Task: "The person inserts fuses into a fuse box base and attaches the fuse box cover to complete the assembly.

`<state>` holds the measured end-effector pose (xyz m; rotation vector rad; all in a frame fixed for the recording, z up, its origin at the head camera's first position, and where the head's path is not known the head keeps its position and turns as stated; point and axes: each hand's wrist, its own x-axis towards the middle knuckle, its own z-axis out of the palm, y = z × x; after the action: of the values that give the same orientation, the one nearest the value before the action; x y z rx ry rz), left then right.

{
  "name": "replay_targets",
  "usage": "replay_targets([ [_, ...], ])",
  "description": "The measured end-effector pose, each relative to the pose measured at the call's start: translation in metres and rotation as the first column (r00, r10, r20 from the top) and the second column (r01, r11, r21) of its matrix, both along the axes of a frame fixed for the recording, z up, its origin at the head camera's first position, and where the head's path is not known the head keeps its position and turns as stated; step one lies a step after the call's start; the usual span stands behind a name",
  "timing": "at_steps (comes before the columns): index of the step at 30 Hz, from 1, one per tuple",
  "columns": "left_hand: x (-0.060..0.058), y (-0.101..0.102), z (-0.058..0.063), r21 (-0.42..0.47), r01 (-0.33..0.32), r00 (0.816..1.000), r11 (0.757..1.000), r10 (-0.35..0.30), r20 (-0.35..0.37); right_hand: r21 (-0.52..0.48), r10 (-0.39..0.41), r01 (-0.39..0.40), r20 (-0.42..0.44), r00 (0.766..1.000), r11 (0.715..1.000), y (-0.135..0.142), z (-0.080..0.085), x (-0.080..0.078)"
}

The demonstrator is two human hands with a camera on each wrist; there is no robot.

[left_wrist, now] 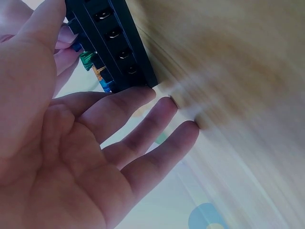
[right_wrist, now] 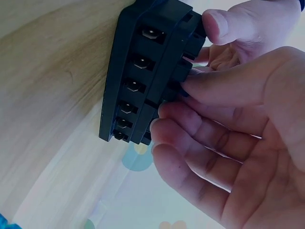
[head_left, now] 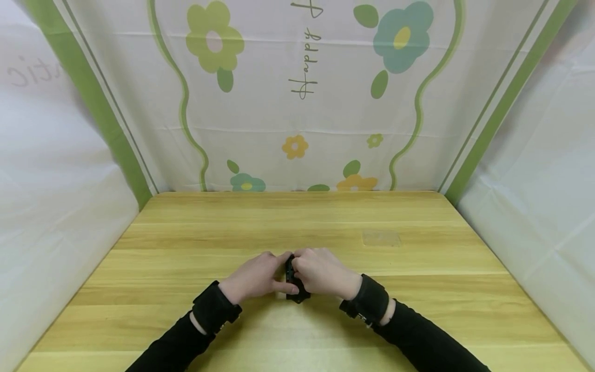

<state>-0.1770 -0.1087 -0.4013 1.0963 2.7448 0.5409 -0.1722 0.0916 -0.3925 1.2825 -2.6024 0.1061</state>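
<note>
A black fuse block (right_wrist: 116, 95) with a row of screw terminals along its side lies on the wooden table. My left hand (head_left: 257, 276) holds it by its two ends, thumb at the near end and forefinger at the far end; the other fingers are spread beside it. With thumb and fingertips, my right hand (head_left: 325, 274) pinches a small dark-blue blade fuse (right_wrist: 184, 90) at the block's top, mostly hidden by the fingers. In the left wrist view, a green fuse (left_wrist: 87, 60) and an orange fuse (left_wrist: 99, 74) sit in the block.
A flat clear plastic piece (head_left: 381, 238) lies farther back on the right of the table (head_left: 209, 330). Something small and white (head_left: 281, 295) shows beside the block, under the left thumb. Printed cloth walls (head_left: 260, 113) stand at the back and both sides.
</note>
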Motion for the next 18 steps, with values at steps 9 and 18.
replay_targets([
  [9, -0.0004, 0.0005, 0.0001, 0.001, 0.01, 1.0, 1.0, -0.01, 0.0, 0.018, -0.017, 0.017, 0.003, 1.0, 1.0, 0.0009, 0.0023, 0.0007],
  [18, 0.0002, 0.0008, 0.0009, 0.008, 0.015, 1.0, 1.0, -0.015, 0.009, 0.025, -0.016, 0.015, 0.01, 1.0, 1.0, 0.0012, 0.0042, 0.0019],
])
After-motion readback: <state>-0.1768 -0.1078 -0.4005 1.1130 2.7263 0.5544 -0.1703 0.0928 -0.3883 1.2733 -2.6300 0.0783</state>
